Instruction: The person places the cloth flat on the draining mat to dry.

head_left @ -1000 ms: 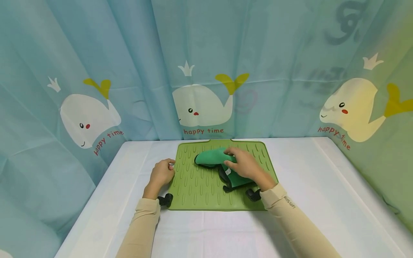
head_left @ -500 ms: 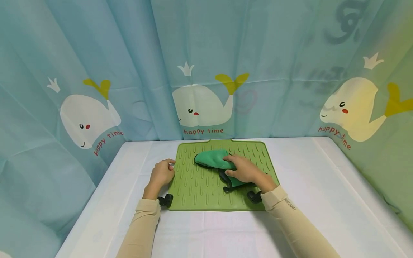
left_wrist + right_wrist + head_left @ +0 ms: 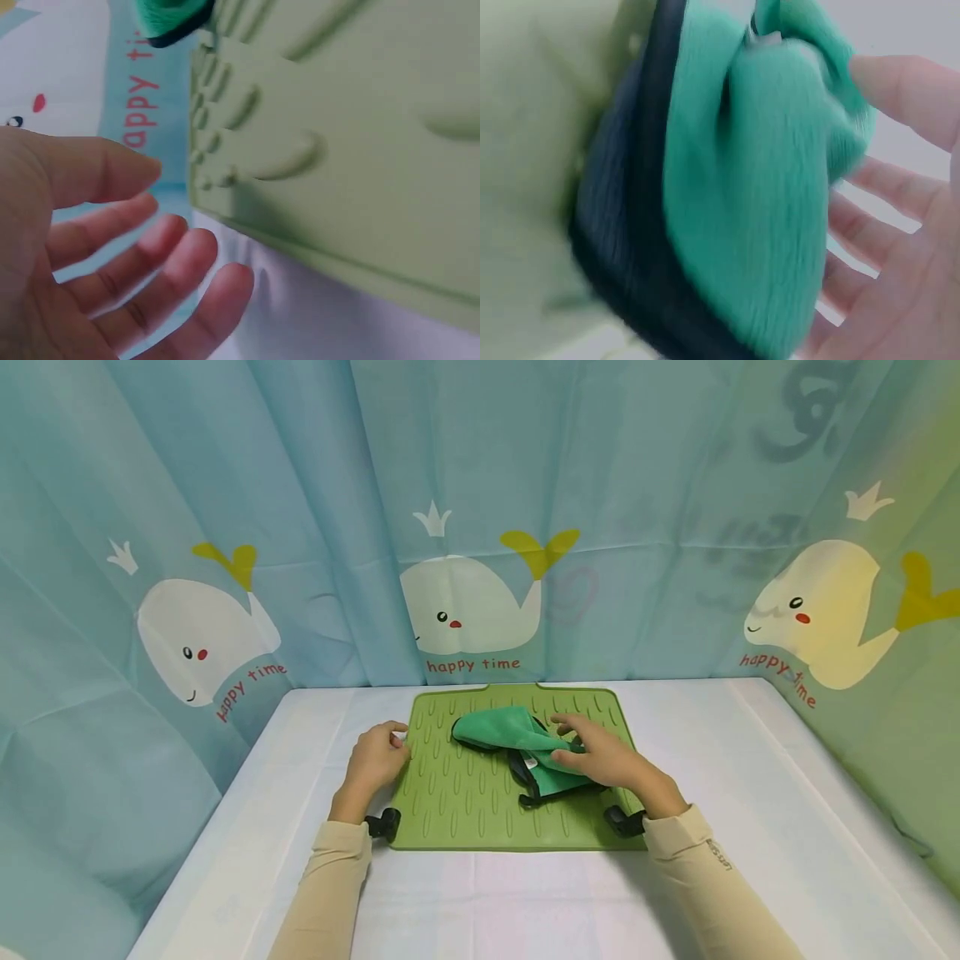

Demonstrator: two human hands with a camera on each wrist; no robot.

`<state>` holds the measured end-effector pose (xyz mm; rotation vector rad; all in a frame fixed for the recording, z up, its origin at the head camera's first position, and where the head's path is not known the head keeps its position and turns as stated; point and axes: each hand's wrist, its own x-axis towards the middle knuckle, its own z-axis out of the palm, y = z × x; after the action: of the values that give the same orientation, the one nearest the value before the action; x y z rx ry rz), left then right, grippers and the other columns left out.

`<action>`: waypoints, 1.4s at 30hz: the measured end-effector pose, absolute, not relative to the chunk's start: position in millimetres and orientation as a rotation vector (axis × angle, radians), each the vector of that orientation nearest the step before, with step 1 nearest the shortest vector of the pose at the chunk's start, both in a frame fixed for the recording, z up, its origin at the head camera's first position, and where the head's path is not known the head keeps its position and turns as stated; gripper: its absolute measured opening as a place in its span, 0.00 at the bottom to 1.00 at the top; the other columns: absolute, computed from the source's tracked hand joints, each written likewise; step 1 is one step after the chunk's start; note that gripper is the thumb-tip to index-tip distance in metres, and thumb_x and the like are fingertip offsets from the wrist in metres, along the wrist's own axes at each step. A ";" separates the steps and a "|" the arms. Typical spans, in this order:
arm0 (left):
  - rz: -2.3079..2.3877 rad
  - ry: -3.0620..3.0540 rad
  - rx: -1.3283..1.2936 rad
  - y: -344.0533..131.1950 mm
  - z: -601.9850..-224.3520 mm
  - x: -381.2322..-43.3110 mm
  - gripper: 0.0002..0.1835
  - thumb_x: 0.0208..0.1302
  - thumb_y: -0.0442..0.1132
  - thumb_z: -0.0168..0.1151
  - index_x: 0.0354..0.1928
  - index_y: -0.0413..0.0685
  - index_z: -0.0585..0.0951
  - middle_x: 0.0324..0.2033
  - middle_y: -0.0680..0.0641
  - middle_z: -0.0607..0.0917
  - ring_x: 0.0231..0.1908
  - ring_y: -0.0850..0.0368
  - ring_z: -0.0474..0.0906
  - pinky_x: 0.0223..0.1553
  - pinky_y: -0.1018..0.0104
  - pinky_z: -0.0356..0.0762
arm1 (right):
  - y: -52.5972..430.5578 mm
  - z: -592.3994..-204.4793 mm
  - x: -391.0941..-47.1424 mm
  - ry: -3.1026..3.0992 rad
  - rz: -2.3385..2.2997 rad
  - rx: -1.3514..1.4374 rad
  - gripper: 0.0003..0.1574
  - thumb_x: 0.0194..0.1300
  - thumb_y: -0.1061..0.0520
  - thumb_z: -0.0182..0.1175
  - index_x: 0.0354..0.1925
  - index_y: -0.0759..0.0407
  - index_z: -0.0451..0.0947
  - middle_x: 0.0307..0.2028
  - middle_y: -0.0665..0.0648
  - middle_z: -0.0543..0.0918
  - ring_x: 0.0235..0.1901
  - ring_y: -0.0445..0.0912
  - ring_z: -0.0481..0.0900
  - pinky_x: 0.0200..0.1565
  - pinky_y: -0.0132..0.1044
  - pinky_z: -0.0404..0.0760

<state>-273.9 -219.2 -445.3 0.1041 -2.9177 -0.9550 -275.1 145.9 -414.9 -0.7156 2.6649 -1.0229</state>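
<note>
A crumpled green cloth (image 3: 498, 727) with black edging and a small white tag lies folded on the green ribbed mat (image 3: 465, 818). My right hand (image 3: 607, 760) is at the cloth's right part, with thumb and fingers apart. In the right wrist view the thumb tip overlaps the cloth's edge, and the straight fingers (image 3: 870, 225) are partly hidden behind the cloth. At the mat's left edge my left hand (image 3: 375, 760) has loosely bent fingers and holds nothing. Its fingertips (image 3: 232, 281) are close to the mat's rim in the left wrist view.
The mat lies on a table with a white cover (image 3: 750, 793). Behind and at both sides hangs a blue-green curtain (image 3: 637, 485) printed with whales. Black camera mounts (image 3: 624, 821) on both wrists stand over the mat's front corners.
My right hand was at the middle of the cloth's upper fold and has moved right, its fingers spreading. The cloth's right part now shows more, twisted. The left hand has barely shifted.
</note>
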 end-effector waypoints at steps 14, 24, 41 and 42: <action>-0.929 -2.854 -0.258 -178.9 -425.4 -264.5 0.02 0.66 0.41 0.60 0.35 0.54 0.80 0.32 0.53 0.82 0.31 0.59 0.76 0.34 0.63 0.74 | 208.9 -428.4 -267.8 2.685 -0.947 -0.685 0.36 0.63 0.47 0.64 0.64 0.59 0.68 0.58 0.62 0.76 0.52 0.57 0.77 0.45 0.46 0.79; -0.806 -2.869 -0.637 -130.4 -421.8 -249.1 0.05 0.64 0.44 0.62 0.30 0.59 0.77 0.29 0.58 0.78 0.29 0.63 0.73 0.32 0.68 0.72 | 209.8 -438.8 -270.9 2.666 -0.946 -0.666 0.20 0.56 0.58 0.69 0.48 0.55 0.77 0.41 0.53 0.80 0.34 0.43 0.76 0.33 0.35 0.75; -0.416 -2.944 -0.772 -74.5 -449.8 -230.2 0.15 0.56 0.61 0.66 0.33 0.60 0.82 0.31 0.59 0.80 0.25 0.67 0.72 0.28 0.72 0.71 | 206.6 -435.2 -268.2 2.717 -0.987 -0.685 0.08 0.62 0.64 0.59 0.39 0.54 0.74 0.34 0.52 0.82 0.35 0.43 0.79 0.33 0.36 0.75; -0.417 -2.948 -0.764 -73.5 -450.4 -229.7 0.16 0.56 0.62 0.66 0.34 0.60 0.83 0.32 0.59 0.81 0.26 0.66 0.73 0.28 0.71 0.72 | 205.8 -434.8 -267.9 2.720 -1.008 -0.690 0.08 0.62 0.64 0.59 0.38 0.53 0.74 0.34 0.51 0.82 0.35 0.43 0.80 0.33 0.35 0.75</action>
<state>-229.7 -73.5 -450.4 -0.7640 -2.9478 -0.4167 -267.9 205.8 -434.8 -0.6905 2.7203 -1.0078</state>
